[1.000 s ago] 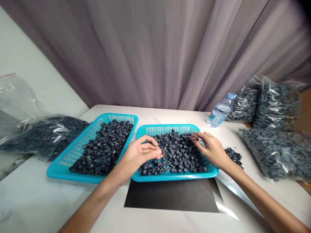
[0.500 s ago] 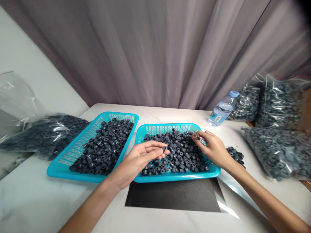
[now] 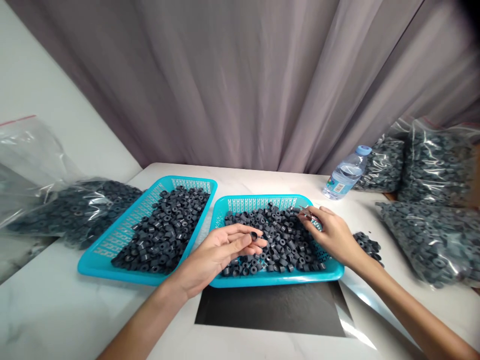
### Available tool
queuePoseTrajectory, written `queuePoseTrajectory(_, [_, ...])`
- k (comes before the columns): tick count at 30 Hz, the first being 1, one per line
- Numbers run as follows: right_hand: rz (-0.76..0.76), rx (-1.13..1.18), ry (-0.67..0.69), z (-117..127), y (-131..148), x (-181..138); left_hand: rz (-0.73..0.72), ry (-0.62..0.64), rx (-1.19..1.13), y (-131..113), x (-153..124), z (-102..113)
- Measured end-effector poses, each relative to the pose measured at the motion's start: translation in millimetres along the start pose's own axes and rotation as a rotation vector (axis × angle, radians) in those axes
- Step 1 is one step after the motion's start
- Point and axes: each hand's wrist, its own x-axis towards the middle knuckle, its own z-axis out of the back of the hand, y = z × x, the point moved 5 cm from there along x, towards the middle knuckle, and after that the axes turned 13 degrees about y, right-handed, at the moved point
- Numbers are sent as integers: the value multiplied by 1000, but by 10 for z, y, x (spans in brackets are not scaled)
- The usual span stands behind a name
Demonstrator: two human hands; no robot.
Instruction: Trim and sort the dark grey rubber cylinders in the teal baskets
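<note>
My left hand (image 3: 228, 247) is over the front left of the right-hand turquoise basket (image 3: 277, 283), pinching a small black ring-shaped rubber part (image 3: 254, 235) between thumb and fingers. Its round opening shows. At the basket's right side, my right hand (image 3: 325, 231) is closed on a small shiny metal tool (image 3: 306, 212) with pointed tips; its exact kind is hard to make out. Below both hands, many similar black ring parts (image 3: 281, 245) fill this basket.
A second turquoise basket (image 3: 88, 269) of black parts stands to the left, beside a clear bag of parts (image 3: 97, 205). At right are a water bottle (image 3: 347, 172), a small pile of black pieces (image 3: 367, 246) and filled bags (image 3: 423, 240). A dark sheet (image 3: 270, 310) lies in front.
The black ring part in my left hand has turned, so its opening now faces more toward me. The right hand keeps its hold on the metal tool. The whole view has shifted slightly.
</note>
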Motion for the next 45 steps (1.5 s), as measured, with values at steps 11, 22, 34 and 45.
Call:
queuePoseTrajectory(11, [-22,4,12,-16,6,11,-198,-810,1074,-780,-455,1340])
queuePoseTrajectory(22, [-19,-1,9,-5,4,3,57,-4,1403,-450,-188,194])
queuePoseTrajectory(34, [-37,-4,25,1,-16,6,133,113,1324,-184,-209,138])
queuePoseTrajectory(45, [-38,-17,9,13,-5,-7,38,-32,1316,-169,-90,150])
